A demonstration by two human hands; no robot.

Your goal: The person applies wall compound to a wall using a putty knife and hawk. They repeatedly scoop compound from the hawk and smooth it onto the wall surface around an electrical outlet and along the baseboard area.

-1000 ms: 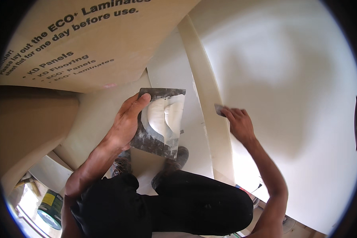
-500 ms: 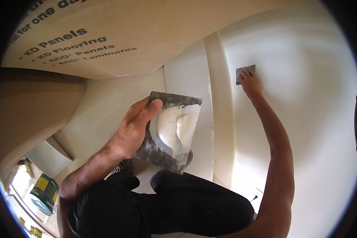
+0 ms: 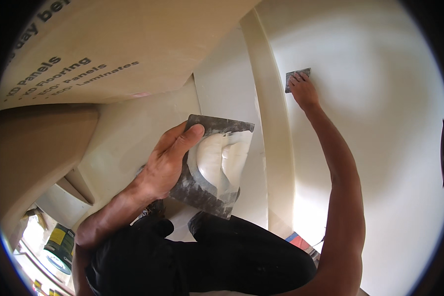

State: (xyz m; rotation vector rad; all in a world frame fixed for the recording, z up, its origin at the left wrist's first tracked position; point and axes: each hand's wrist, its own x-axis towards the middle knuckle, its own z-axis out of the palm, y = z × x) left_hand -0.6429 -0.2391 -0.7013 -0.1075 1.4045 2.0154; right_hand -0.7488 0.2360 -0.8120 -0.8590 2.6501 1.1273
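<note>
My left hand (image 3: 168,157) grips the edge of a dark, flat plastering plate (image 3: 202,193), its thumb on top. Smooth off-white filler (image 3: 211,160) lies in two lumps on that plate, toward its far right side. Out at arm's length, my right hand (image 3: 304,92) presses a small dark putty knife (image 3: 291,80) against the white wall (image 3: 380,148), fingers spread over its blade. The blade sits close to the cream vertical strip (image 3: 270,123) beside the wall. How the right thumb holds the blade is hidden.
A large printed cardboard box (image 3: 133,39) overhangs from the upper left, with another brown cardboard surface (image 3: 39,148) below it. A green and yellow can (image 3: 60,244) stands at the lower left. My bent legs (image 3: 241,256) are beneath the plate.
My right hand and the putty knife now appear slightly higher and farther left, still at the wall. The view has shifted; the left hand holds the plate nearly as before.
</note>
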